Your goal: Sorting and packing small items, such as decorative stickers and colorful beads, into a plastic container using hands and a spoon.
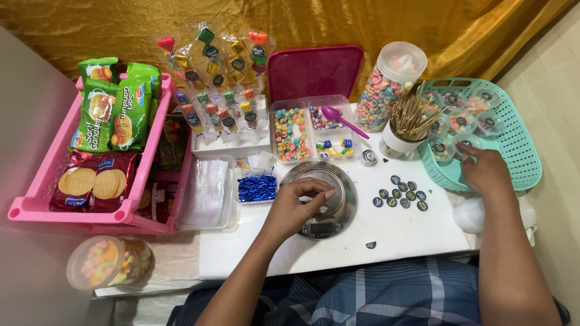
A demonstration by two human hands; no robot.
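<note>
Kitchen scale [319, 199], round and steel-topped, sits mid-counter [411, 232] under the left hand [296, 205], whose curled fingers touch its platform and hold nothing visible. The right hand [483, 169] rests loosely open on the rim of a teal basket [519, 151] of lidded candy cups [457, 122], round dark stickers [400, 193] between them.

Green biscuit packets [115, 111] in pink tray [36, 205]; round dark stickers [402, 193].
</note>
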